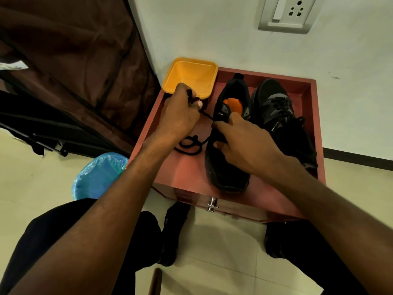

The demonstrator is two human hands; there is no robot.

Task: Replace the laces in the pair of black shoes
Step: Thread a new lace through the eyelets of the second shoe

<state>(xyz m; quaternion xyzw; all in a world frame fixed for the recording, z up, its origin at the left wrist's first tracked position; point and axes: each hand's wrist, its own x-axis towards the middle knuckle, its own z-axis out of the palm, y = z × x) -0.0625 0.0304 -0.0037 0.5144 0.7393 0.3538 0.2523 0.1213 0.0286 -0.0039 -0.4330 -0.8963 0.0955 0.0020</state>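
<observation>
Shoes: the pair stands on a reddish counter (187, 167) with raised edges, and every place below is given from the unlaced shoe (228, 150), which lies near the middle of that surface with its orange insole showing. Just to its right, almost touching, sits the laced shoe (280, 122), its black lacing threaded through the eyelets. To the left of the unlaced shoe a black lace (190, 145) lies partly coiled on the counter and runs up toward the shoe's tongue. The left hand (180, 116), left of and just behind the shoe's opening, has its grip closed around the upper stretch of that lace, fingers curled. The right hand (240, 141) rests on top of the unlaced shoe, thumb and fingers pinching the tongue and upper at the eyelets. Behind and to the left of the shoe a yellow square tub (191, 76) sits at the counter's far corner. A blue-lined bin (98, 175) stands on the floor, lower left of the shoe.
</observation>
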